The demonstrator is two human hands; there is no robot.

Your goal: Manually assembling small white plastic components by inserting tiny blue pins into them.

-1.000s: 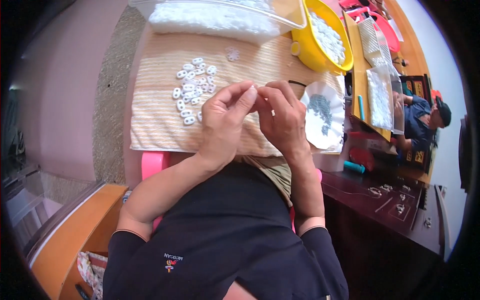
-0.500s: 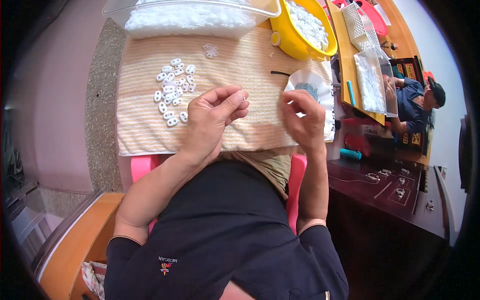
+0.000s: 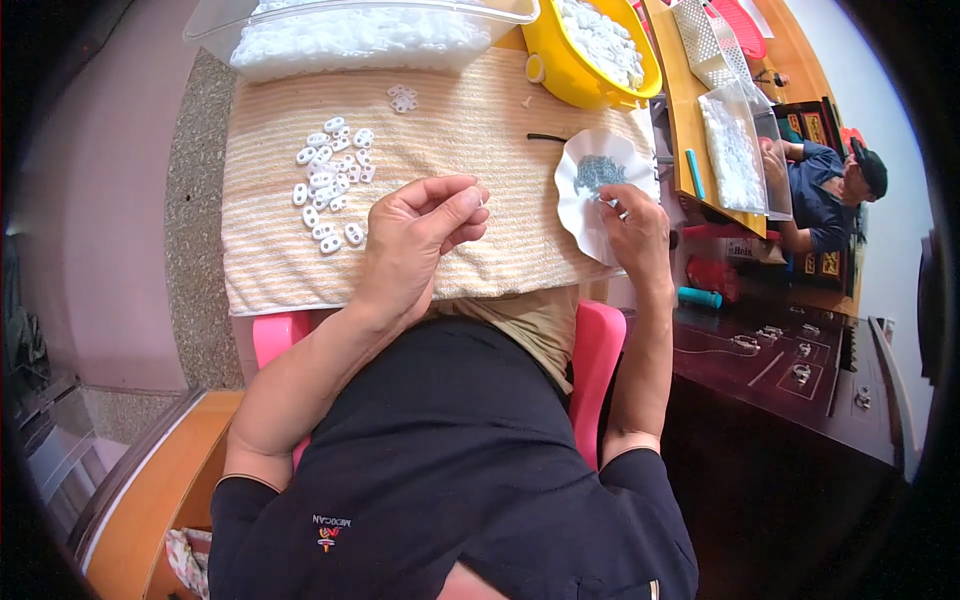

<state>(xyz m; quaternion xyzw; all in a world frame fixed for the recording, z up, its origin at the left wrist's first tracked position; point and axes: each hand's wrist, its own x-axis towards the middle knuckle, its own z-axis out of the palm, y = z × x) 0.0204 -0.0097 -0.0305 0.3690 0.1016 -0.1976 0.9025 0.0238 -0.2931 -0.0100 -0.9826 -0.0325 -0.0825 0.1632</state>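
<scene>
My left hand (image 3: 420,225) is closed over the middle of the striped towel (image 3: 470,130), pinching a small white piece (image 3: 483,200) that is mostly hidden by the fingertips. To the right, my right hand (image 3: 640,228) reaches over a white wavy-edged dish (image 3: 572,205). Its thumb and fingers are bunched together beside a heap of tiny grey metal-looking parts (image 3: 598,172); whatever they grip is too small to name. Left of my left hand lie several white oval plastic pieces with two dark holes (image 3: 323,182). A little cluster of flat white pieces (image 3: 403,99) sits farther off.
At the far side stand a clear bin of white pieces (image 3: 360,45) and a yellow tub (image 3: 570,85) of white parts. A thin black stick (image 3: 545,137) lies by the dish. Across a wooden table (image 3: 685,130) at right, a co-worker (image 3: 825,195) sits beside a clear box (image 3: 732,150).
My right hand has moved rightward, from the dish's near-left edge to over the dish beside the grey parts. My left hand keeps its pinch. The whole view has shifted slightly.
</scene>
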